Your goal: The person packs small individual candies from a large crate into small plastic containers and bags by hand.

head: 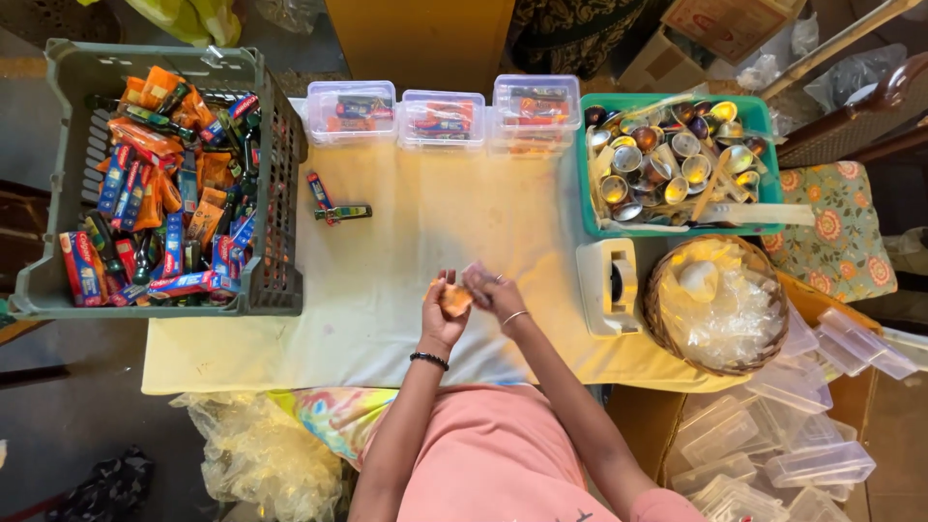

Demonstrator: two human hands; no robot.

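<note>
Fingers of both hands are pinched on a small orange packet (454, 299), held just above the pale cloth-covered table (406, 242). The left hand (440, 311) grips it from below, the right hand (495, 290) closes on its top edge. Wrists are bent inward, forearms angling back. The grey crate (58, 174) of packets sits far left of that packet, the white tape dispenser (607, 286) to its right.

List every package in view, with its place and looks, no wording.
Small packets: heaped in the grey crate, far left; flat, orange, red, blue.
Two loose packets: on the cloth beside the crate; slim, red and dark.
Clear boxes: three along the far edge; filled, lidded.
Orange packet: between both hands.
</note>
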